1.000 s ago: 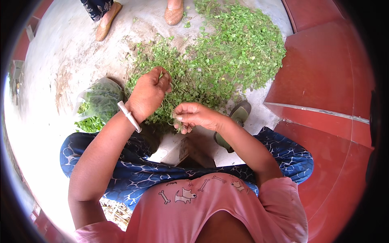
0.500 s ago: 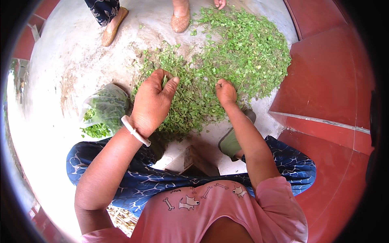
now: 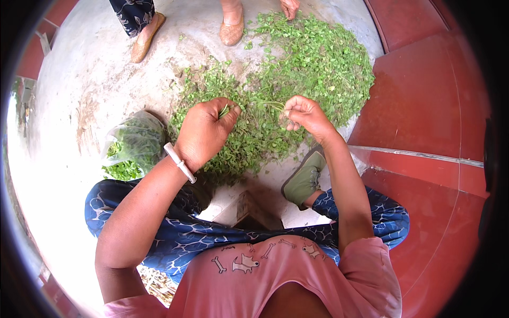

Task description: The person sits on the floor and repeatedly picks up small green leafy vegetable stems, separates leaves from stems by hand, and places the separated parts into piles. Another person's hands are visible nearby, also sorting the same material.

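Observation:
A wide heap of cut leafy greens point(image 3: 323, 63) lies spread on the concrete floor before me. Closed over its near left part, my left hand point(image 3: 207, 130) grips a few green stems point(image 3: 224, 111), whose ends show between thumb and fingers. My right hand point(image 3: 307, 116) pinches a thin sprig of greens point(image 3: 273, 104) by its root end, just above the heap. The sprig's pale stems point left toward my left hand. A white bracelet point(image 3: 179, 162) circles my left wrist.
A clear plastic bag point(image 3: 138, 138) with greens stands left of my left forearm. Red tiled steps point(image 3: 424, 106) rise on the right. Across the heap, another person's hand point(image 3: 290, 7) reaches to its far edge, near two tan shoes point(image 3: 231, 33). My green shoe point(image 3: 305, 180) is close to the heap.
My right hand has risen from the heap, turned toward the left, and now shows a sprig in its fingers. My left hand shifted slightly nearer. The other person's hand came further into view.

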Demonstrator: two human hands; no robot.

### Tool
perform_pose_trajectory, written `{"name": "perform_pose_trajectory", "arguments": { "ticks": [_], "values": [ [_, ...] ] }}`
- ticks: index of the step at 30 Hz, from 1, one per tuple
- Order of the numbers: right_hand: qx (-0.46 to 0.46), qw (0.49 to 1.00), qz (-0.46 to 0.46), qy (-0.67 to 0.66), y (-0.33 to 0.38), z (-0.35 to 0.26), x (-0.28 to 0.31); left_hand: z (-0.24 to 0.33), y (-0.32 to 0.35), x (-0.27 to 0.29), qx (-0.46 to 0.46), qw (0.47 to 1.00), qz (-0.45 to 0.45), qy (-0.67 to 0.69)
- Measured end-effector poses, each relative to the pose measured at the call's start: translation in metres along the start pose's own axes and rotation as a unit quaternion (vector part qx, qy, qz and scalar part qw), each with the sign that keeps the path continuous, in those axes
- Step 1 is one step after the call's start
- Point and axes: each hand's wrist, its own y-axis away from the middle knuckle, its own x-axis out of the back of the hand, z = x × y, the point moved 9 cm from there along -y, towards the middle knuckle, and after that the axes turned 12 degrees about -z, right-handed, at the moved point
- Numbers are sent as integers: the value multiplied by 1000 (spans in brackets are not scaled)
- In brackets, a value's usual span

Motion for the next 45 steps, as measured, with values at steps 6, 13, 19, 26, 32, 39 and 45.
{"name": "perform_pose_trajectory", "arguments": {
  "ticks": [6,13,19,26,32,39,45],
  "values": [
    [20,998,-35,-55,7,-16,-27,9,-5,-1,-31,999,3,-44],
    [-1,994,-105,-4,8,-28,-69,16,-2,-14,-68,993,-9,-97],
    [22,991,-120,52,6,-37,-92,-3,-5,-24,-13,994,-99,-48],
    [32,990,-119,66,3,-34,-94,-3,1,-33,-28,986,-129,-104],
    [40,990,-134,10,1,-29,-103,4,4,-29,-13,985,-101,-142],
    [-45,977,-177,-108,10,4,-109,-14,-6,5,51,988,-53,135],
    [-71,871,-55,482,-7,75,-92,-4,0,14,49,975,-51,209]
  ]
}}
